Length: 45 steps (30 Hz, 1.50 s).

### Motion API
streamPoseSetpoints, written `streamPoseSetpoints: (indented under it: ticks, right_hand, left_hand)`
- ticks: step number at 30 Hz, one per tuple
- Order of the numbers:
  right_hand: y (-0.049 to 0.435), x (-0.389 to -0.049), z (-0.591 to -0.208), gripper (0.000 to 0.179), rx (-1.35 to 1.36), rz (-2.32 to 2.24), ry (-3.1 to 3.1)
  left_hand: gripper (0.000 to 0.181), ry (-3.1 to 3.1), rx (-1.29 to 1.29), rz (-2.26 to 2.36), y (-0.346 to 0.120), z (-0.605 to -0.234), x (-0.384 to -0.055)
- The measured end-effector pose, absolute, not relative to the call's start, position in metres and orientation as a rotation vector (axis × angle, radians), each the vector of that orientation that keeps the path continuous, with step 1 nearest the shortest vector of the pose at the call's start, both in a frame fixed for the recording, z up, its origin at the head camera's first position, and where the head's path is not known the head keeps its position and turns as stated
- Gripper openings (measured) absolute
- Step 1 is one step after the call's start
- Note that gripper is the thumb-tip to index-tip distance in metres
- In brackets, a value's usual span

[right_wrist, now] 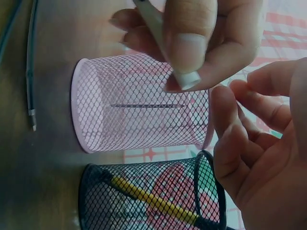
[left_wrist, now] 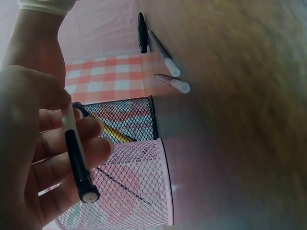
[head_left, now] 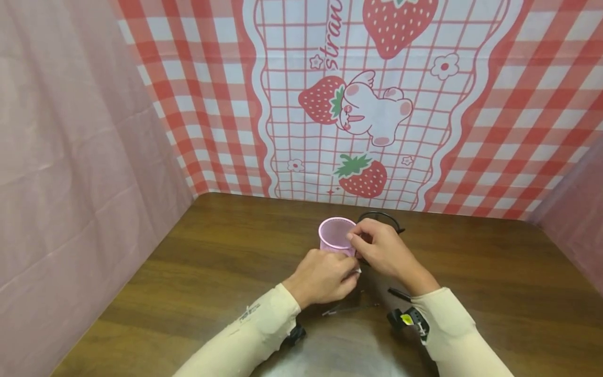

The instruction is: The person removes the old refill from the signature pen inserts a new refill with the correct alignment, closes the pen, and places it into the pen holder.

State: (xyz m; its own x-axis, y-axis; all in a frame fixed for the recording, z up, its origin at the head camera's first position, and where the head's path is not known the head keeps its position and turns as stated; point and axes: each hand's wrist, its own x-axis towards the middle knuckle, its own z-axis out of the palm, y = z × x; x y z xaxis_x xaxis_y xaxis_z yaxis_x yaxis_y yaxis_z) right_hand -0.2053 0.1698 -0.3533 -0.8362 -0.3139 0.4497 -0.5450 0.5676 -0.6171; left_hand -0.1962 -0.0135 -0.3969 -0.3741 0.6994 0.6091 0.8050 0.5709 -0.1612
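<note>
A pink mesh pen cup (head_left: 337, 246) stands upright at the far middle of the table, a thin dark stick (right_wrist: 148, 106) inside it. My left hand (head_left: 325, 277) is in front of the cup, gripping a short white-and-black pen part (left_wrist: 74, 151) between thumb and fingers. The part's round end faces the camera in the left wrist view. My right hand (head_left: 383, 251) is at the cup's right rim, fingers loosely bent with thumb and forefinger near each other. Nothing shows between those fingertips in the right wrist view (right_wrist: 268, 139).
Beside the pink cup, a black mesh pen cup (right_wrist: 139, 191) holds a yellow-and-black pen (right_wrist: 153, 203). Slim tubes with pale ends (left_wrist: 165, 55) lie on the wooden table near a black pen piece (head_left: 399, 294). A strawberry-printed cloth (head_left: 221, 104) hangs behind the table.
</note>
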Motion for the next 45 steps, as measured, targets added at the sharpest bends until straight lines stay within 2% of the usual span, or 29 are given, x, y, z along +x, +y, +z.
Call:
streamPoseSetpoints:
  ticks: [10,19,27,35,45]
  right_hand:
    - [0.163,-0.214,-0.356,0.009,0.750,0.860,-2.587]
    - [0.158,-0.215,-0.360,0.040,0.816,0.694,-2.667]
    - [0.159,-0.213,-0.361,0.036,0.829,0.626,-2.733]
    - [0.159,-0.209,-0.358,0.042,0.805,0.437,-2.782]
    - [0.158,-0.208,-0.358,0.040,0.807,0.458,-2.781]
  left_hand:
    - [0.012,-2.194,-1.229,-0.173,-0.013,-0.397,-0.195]
    - [0.015,-2.197,-1.184,-0.150,-0.013,-0.398,-0.195]
    - [0.015,-2.186,-1.184,-0.130,-0.011,-0.397,-0.194]
    - [0.018,-2.236,-1.194,-0.093,-0.011,-0.396,-0.194]
    - [0.020,-2.229,-1.190,-0.071,-0.011,-0.397,-0.194]
